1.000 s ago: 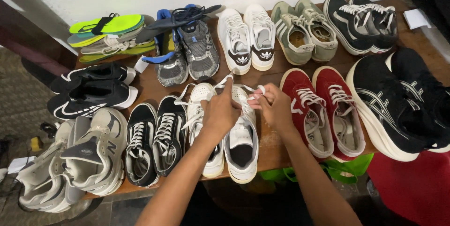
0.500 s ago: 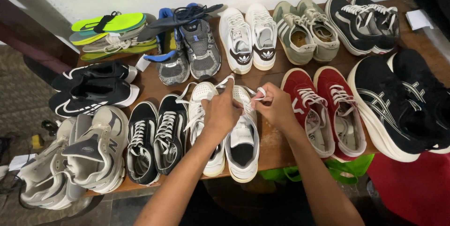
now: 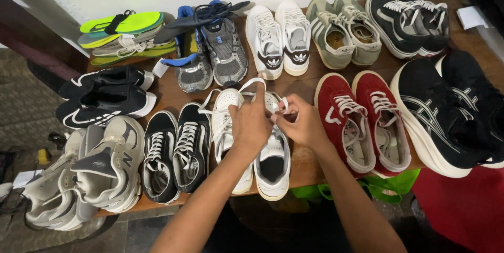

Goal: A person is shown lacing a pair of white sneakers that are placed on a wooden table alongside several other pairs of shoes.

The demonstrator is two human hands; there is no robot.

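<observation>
White flat shoelace (image 3: 251,83) pinched by both hands, left hand (image 3: 251,122) and right hand (image 3: 300,123), fingers closed on it. They're over the white leather sneaker (image 3: 273,158) at frame centre on the brown wooden bench (image 3: 165,101).

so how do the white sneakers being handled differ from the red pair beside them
The white sneakers have their laces pulled up loose between the left hand and right hand; the red sneakers sit untouched with laces threaded flat. The white pair is white all over, while the red pair has red uppers with white soles and laces. Both stand side by side on the wooden table, toes toward the wall.
</observation>
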